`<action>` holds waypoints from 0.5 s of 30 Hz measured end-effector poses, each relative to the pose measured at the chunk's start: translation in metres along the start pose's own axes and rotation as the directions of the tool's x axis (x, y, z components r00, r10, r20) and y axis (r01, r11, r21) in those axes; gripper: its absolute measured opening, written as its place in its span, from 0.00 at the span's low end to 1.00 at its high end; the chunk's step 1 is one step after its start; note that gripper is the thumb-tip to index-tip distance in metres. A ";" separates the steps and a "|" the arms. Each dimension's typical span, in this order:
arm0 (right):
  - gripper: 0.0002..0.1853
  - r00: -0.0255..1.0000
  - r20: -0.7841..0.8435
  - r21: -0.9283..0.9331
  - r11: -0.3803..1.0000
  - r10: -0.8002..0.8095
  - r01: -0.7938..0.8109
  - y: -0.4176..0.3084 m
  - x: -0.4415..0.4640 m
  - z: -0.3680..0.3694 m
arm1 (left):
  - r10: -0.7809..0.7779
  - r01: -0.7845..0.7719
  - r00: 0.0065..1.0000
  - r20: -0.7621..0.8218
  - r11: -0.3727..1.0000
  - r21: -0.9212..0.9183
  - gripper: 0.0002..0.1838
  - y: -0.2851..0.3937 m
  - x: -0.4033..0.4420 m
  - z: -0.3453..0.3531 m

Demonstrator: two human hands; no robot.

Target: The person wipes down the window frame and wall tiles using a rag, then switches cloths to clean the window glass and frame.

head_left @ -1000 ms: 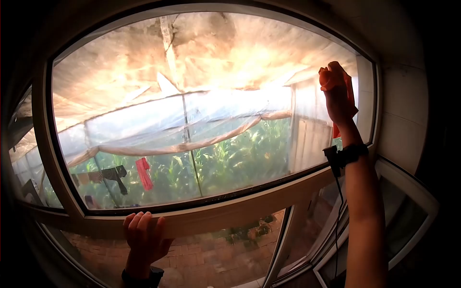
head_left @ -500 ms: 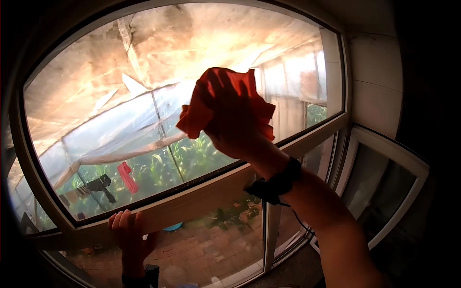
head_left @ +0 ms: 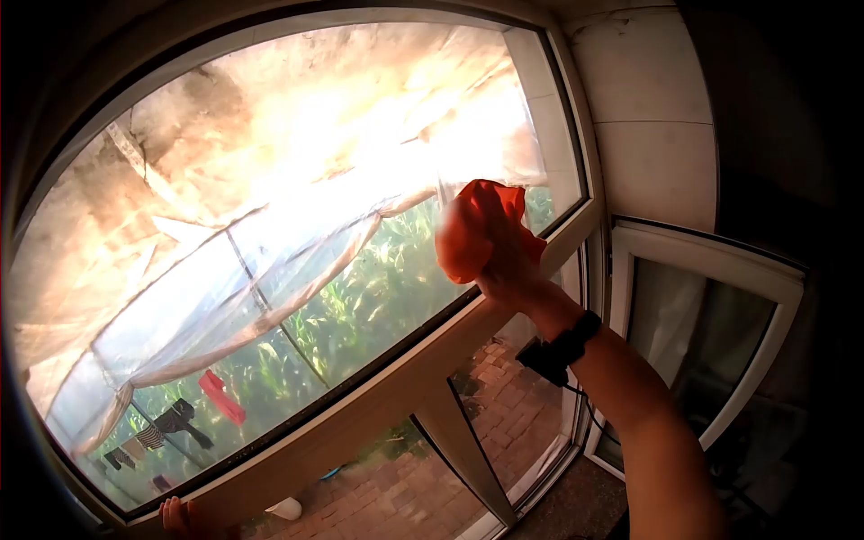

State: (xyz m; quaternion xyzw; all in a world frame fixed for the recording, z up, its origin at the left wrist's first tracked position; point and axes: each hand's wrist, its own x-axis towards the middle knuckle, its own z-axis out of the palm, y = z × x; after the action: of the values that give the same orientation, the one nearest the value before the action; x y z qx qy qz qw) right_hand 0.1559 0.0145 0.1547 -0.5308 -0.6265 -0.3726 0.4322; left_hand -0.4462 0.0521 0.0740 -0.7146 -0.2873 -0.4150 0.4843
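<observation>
My right hand (head_left: 515,274) holds a bunched orange-red cloth (head_left: 472,236) against the lower right part of a large window pane (head_left: 297,225). The cloth hides part of the fingers. A black band (head_left: 576,337) with a small dark device and a cable goes round that wrist. At the bottom left, my left hand (head_left: 177,517) is wrapped over the window frame's cross rail (head_left: 342,409); only a few of its fingers show, and the rest is in shadow or out of view.
An open white-framed sash (head_left: 621,333) stands to the right, beside a pale tiled wall (head_left: 657,162). Through the glass, hanging clothes (head_left: 220,396), green plants (head_left: 360,297) and plastic sheeting show outside. Brick paving (head_left: 378,495) lies below.
The right hand has moved down and toward the pane's lower right corner, and the cloth looks more bunched. My view has turned, leaving less of the left hand visible at the bottom left.
</observation>
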 end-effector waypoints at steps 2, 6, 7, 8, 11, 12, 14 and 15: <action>0.36 0.989 -0.136 0.048 0.998 0.055 -0.049 0.059 -0.006 -0.012 | 0.018 -0.018 1.000 -0.004 1.000 0.023 0.39 0.000 -0.001 0.001; 0.30 0.937 -0.126 0.246 0.925 0.326 -0.289 0.185 -0.015 -0.023 | -0.015 0.014 1.000 0.010 0.994 0.113 0.43 0.002 -0.011 0.014; 0.27 0.944 -0.193 0.273 0.939 0.267 -0.210 0.204 -0.009 -0.034 | -0.016 0.015 1.000 0.006 0.993 0.116 0.43 0.008 -0.007 0.014; 0.24 0.913 -0.362 0.210 0.971 0.188 -0.117 0.247 -0.015 -0.020 | -0.016 0.016 1.000 -0.007 0.994 0.111 0.44 0.013 -0.003 0.015; 0.20 0.882 -0.396 0.371 0.923 0.256 -0.102 0.273 -0.009 -0.034 | -0.034 0.036 0.999 -0.024 0.994 0.099 0.47 0.019 0.005 0.018; 0.20 0.884 -0.389 0.375 0.921 0.259 -0.105 0.272 -0.005 -0.038 | -0.091 0.087 0.996 0.020 0.987 0.135 0.48 0.018 0.004 0.019; 0.17 0.881 -0.450 0.230 0.972 0.146 -0.043 0.270 -0.005 -0.041 | -0.195 0.177 0.976 0.094 0.969 0.175 0.50 0.028 0.012 0.013; 0.17 0.884 -0.441 0.241 0.969 0.154 -0.049 0.274 -0.006 -0.040 | -0.194 0.173 0.975 0.107 0.968 0.180 0.50 0.029 0.014 0.013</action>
State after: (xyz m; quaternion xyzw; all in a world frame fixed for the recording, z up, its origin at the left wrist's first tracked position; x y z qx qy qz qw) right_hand 0.4322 0.0192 0.1648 -0.4087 -0.5163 -0.3910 0.6431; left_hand -0.4111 0.0539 0.0707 -0.6652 -0.4161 -0.3872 0.4841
